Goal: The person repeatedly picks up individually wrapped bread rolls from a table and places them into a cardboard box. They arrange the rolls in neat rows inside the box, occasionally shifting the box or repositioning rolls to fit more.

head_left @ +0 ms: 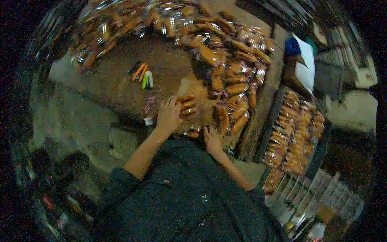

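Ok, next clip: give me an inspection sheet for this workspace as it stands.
Surface: brown worktable, bare in the middle.
Job's things: small stack of clear-wrapped orange-brown packets under the left hand; more packets beside the right hand.
Clutter: heaps of packets along the far and right edges; orange and green-white tools.
Hands: both flat on the table, fingers spread, gripping nothing.
Cables: nothing seen.
Surroundings: tray of packets at right; white sheets; dim room.
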`<act>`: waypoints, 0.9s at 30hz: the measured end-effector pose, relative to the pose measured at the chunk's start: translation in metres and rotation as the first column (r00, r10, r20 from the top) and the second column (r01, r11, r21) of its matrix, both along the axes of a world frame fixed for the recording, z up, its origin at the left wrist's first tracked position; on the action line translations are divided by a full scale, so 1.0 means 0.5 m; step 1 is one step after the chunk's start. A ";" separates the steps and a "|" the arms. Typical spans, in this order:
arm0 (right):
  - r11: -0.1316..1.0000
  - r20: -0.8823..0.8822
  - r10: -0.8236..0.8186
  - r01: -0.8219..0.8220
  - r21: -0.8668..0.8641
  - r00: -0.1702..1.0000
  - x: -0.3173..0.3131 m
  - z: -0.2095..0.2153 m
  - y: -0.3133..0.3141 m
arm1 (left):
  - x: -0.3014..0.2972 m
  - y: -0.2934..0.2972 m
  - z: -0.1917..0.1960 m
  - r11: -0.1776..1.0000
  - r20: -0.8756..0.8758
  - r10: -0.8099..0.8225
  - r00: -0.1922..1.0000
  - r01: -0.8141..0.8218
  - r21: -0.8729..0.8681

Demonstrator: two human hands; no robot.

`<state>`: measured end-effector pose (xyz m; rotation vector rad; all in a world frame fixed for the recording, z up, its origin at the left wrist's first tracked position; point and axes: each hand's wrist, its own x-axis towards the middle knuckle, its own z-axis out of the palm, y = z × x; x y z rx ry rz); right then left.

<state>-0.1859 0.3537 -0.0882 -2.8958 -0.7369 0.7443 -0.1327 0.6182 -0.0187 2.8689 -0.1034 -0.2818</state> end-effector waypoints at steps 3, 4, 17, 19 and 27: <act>0.842 -0.358 -0.394 0.489 0.230 0.847 0.008 0.041 -0.038 | 0.048 0.004 -0.034 0.986 -0.002 -0.166 0.986 0.166 -0.003; 0.756 -0.421 -0.441 0.581 0.302 0.793 0.017 0.065 -0.051 | 0.053 0.008 -0.040 0.981 -0.005 -0.192 0.981 0.192 -0.011; 0.752 0.056 -0.653 0.637 0.170 0.755 0.123 -0.036 -0.032 | 0.256 0.050 -0.090 0.876 0.179 -0.410 0.895 0.440 -0.197; 0.585 -0.064 -0.768 0.738 0.336 0.637 0.082 -0.018 -0.014 | 0.374 0.048 -0.124 0.791 0.157 -0.601 0.784 0.611 -0.026; 0.669 0.138 -0.741 0.740 0.069 0.657 -0.017 0.079 0.035 | 0.867 -0.039 -0.218 0.284 -0.146 -0.956 0.255 0.932 -0.224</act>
